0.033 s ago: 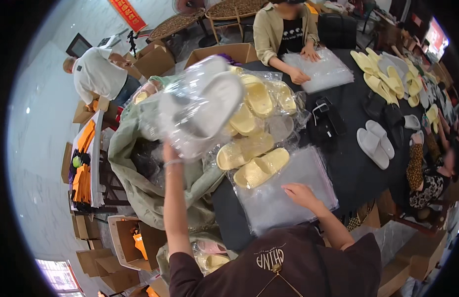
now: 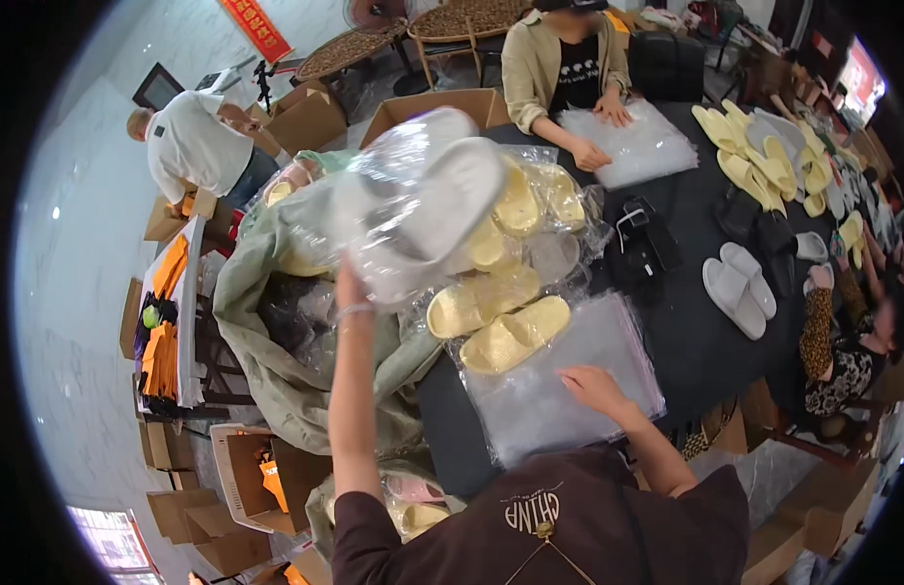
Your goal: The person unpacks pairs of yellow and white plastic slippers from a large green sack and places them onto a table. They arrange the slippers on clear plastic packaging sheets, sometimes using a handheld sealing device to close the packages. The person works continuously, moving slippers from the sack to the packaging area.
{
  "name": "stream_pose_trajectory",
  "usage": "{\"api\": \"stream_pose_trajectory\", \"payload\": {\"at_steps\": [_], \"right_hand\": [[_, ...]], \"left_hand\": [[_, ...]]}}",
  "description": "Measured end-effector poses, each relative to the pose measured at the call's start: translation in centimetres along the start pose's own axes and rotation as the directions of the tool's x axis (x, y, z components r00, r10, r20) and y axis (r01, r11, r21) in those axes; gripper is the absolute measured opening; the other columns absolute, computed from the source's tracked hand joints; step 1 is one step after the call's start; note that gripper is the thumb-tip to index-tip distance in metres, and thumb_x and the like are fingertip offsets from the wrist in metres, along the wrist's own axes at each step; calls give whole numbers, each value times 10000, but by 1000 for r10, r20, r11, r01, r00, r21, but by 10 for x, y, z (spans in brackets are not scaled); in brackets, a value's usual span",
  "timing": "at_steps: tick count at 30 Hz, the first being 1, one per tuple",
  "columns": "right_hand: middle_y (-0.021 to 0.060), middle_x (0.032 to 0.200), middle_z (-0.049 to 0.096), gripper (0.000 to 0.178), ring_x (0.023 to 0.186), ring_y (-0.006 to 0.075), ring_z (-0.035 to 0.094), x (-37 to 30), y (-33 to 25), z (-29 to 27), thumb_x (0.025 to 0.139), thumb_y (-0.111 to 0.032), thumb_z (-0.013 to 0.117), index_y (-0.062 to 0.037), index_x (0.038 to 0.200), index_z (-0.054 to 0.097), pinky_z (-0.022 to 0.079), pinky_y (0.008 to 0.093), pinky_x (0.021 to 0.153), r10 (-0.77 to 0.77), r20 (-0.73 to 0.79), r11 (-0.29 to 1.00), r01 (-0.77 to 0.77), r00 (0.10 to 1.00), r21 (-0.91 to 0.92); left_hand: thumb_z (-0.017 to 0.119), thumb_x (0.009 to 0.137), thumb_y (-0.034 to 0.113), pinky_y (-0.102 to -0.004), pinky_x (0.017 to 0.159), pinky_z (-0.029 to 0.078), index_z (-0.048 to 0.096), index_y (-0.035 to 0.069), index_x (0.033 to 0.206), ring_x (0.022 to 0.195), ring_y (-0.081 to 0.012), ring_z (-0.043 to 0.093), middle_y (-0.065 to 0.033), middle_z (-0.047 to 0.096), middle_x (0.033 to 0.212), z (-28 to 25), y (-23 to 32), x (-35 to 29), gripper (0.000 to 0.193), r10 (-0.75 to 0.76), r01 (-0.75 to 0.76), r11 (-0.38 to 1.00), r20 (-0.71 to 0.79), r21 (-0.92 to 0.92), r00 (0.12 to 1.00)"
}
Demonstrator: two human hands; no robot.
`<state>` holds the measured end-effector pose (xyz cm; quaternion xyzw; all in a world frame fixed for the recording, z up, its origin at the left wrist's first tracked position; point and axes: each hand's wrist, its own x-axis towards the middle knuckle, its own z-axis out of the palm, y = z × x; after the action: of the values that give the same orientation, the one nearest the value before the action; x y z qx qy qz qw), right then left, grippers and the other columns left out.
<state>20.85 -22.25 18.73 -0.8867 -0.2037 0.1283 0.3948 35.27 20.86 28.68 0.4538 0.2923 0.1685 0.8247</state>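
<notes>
In my left hand (image 2: 351,285) is a pair of pale grey slide slippers (image 2: 457,200) in a clear plastic bag. I hold it raised over the mouth of a green woven sack (image 2: 239,341) and the table's left part; motion blurs it, and the bag hides most of my fingers. My right hand (image 2: 593,386) lies flat and open on a stack of clear plastic bags (image 2: 530,419), with nothing gripped. Beyond it, a pair of yellow slides (image 2: 515,334) rests on the stack's far edge. Several bagged yellow slides (image 2: 566,200) lie behind, partly covered by the raised pair.
Across the dark table (image 2: 691,356) a person (image 2: 559,78) rests both hands on another bag stack (image 2: 637,146). Black slides (image 2: 647,234), grey slides (image 2: 739,291) and yellow slides (image 2: 749,156) lie to the right. Someone in white (image 2: 198,146) bends over cartons (image 2: 306,115) at far left.
My left hand and the bagged grey slides have shifted a little to the right. My right hand stays in place on the bag stack.
</notes>
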Motion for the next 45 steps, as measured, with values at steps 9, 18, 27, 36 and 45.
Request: {"api": "stream_pose_trajectory", "payload": {"at_steps": [9,18,27,36,45], "right_hand": [[143,1043,658,241,961,335,615,-20,-2,-16,897,-179,527,-75,1075,652,492,403,823,25,-38,1000,-25,999,-5],[140,1028,657,235,947,331,617,-9,11,-8,885,-167,550,-59,1068,650,492,400,814,44,58,999,-44,997,-2],[156,1042,647,255,966,334,609,26,-3,10,868,-163,571,-46,1080,651,481,387,847,-31,123,996,21,992,82],[179,1097,620,529,1001,312,600,114,16,77,764,-304,724,-13,1176,565,463,377,881,106,58,973,-116,993,197],[176,952,625,482,953,336,584,142,4,102,782,-379,677,3,1052,560,440,458,825,-36,96,969,58,995,-241]], "left_hand": [[753,692,561,-360,715,490,559,-138,1135,849,-229,619,-168,640,1031,89,-116,93,850,-37,64,933,-82,354,996],[676,859,371,-215,538,375,541,-21,997,640,-58,477,25,534,749,5,-105,55,436,455,-388,824,-75,412,887],[650,803,79,-227,640,430,511,26,1120,767,-87,497,0,537,913,-128,-275,-149,350,189,-63,906,-265,419,946],[634,830,243,-230,567,443,564,9,1132,734,-108,586,-21,626,898,-127,-308,-124,388,-13,185,790,-285,585,958],[601,878,171,-213,561,445,556,15,1139,720,-127,601,-53,628,851,-136,-296,-132,308,-177,225,944,-205,242,963]]}}
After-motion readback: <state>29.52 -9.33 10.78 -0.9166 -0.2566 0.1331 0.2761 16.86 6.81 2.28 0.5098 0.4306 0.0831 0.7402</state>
